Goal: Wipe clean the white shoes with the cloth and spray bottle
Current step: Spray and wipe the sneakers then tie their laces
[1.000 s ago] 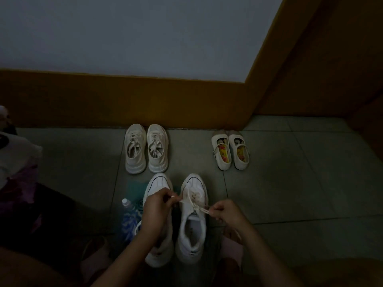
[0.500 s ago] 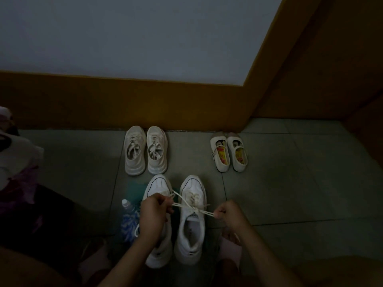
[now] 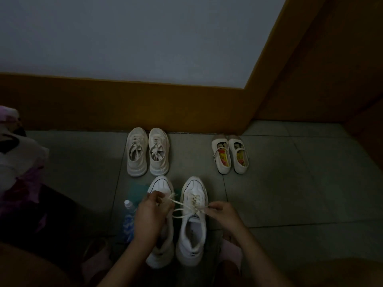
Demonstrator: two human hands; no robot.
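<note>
White laces (image 3: 187, 206) pinched taut in left hand (image 3: 150, 216) grip and right hand (image 3: 222, 213) grip, above right-side sneaker (image 3: 192, 222)

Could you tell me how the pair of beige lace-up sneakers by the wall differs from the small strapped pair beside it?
The beige lace-up sneakers are larger, with laces; the small strapped shoes fasten with a strap and show bright cartoon insoles. Both pairs stand side by side, toes towards the brown skirting, untouched.

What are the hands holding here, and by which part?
Each holds a lace of the right-hand white sneaker: the left hand pinches one lace near its end, the right hand the other, both pulled outward.
</note>
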